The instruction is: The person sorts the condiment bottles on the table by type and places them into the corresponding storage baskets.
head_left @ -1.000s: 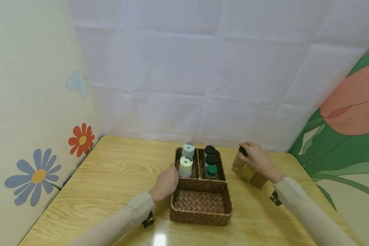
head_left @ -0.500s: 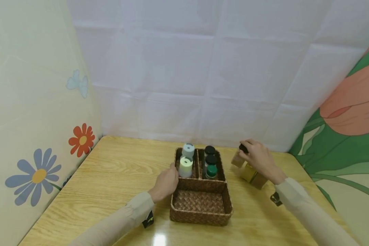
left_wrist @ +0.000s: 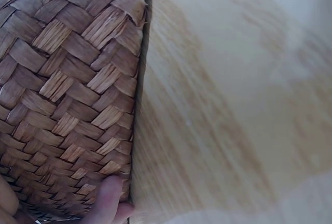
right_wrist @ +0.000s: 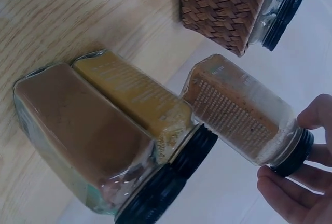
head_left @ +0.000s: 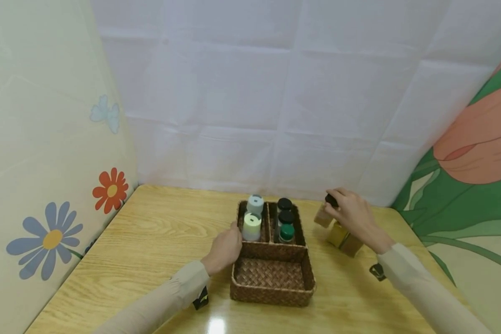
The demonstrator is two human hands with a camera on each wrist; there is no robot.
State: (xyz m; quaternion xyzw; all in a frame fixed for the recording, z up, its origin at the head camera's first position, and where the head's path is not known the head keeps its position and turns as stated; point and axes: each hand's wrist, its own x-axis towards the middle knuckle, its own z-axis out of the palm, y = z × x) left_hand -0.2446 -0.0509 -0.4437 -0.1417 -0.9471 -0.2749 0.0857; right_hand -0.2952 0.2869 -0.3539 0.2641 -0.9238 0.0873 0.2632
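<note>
My right hand pinches a spice jar by its black lid. The jar is clear, with reddish-brown powder inside, and stands apart from two jars beside it. One of those holds yellow powder, the other brown powder; both have black lids. My left hand holds the left side of a woven basket, its fingertips touching the outer weave in the left wrist view. Part of its grip is hidden. Whether the pinched jar's base touches the table cannot be told.
Two pale-capped containers stand in the basket's back left compartment. Jars with black lids and a green lid fill the back right one. White cloth hangs behind the wooden table; patterned cloths hang at both sides.
The pinched jar has shifted slightly away from the yellow and brown jars, and my right hand has moved a little with it. My left hand and the basket stay put.
</note>
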